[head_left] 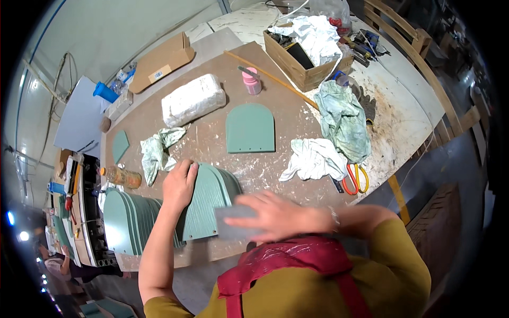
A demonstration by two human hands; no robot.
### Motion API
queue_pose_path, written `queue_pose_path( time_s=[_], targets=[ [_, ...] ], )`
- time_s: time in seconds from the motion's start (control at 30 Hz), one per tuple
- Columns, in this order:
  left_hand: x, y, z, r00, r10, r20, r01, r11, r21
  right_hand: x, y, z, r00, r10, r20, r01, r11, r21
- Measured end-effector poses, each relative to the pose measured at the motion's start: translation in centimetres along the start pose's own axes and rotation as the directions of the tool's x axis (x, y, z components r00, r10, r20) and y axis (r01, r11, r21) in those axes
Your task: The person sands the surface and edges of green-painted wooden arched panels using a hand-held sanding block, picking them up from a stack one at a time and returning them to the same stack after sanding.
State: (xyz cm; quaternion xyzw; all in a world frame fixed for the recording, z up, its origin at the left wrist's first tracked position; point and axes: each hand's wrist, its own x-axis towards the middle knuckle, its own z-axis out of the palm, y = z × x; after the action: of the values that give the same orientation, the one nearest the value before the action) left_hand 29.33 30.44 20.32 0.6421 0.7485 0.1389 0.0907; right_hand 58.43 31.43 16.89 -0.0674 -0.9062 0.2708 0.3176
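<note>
Left hand (pixel 179 185) is clamping a green panel (pixel 204 212), likely stiff, best held by its rim; right hand (pixel 273 214), grip unclear, is covering a grey sheet (pixel 228 231) at the panel's right.

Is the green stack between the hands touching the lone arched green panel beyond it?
Apart. The head view shows bare brown tabletop between the green stack and the lone arched panel.

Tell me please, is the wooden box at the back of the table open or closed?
Open: the wooden box shows no lid, and crumpled white cloth bulges above its rim.
</note>
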Motion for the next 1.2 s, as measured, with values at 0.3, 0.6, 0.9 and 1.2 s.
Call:
queue_pose_path(
  time_s=[0.3, 0.6, 0.9, 1.2],
  targets=[
    [-0.4, -0.7, 0.1, 0.999, -0.015, -0.031, 0.017, 0.998, 0.064, 2.0, -2.3, 1.4, 0.999, -0.011, 0.035, 0.012, 1.0, -0.025],
    [-0.5, -1.2, 0.5, 0.996, 0.042, -0.079, -0.039, 0.998, 0.043, 6.6, 1.7, 2.9, 0.975, 0.195, -0.111, -0.21, 0.967, -0.146],
    [-0.2, -1.2, 0.3, 0.997, 0.031, -0.066, -0.035, 0.998, -0.059, 8.8, 7.2, 1.5, 0.837, 0.534, -0.118, -0.521, 0.844, 0.123],
    [-13.5, 4.4, 0.2, 0.952, 0.306, 0.003, -0.301, 0.936, 0.184, 6.6, 1.7, -3.8, 0.869, 0.494, 0.002, -0.493, 0.868, 0.062]
  ],
)
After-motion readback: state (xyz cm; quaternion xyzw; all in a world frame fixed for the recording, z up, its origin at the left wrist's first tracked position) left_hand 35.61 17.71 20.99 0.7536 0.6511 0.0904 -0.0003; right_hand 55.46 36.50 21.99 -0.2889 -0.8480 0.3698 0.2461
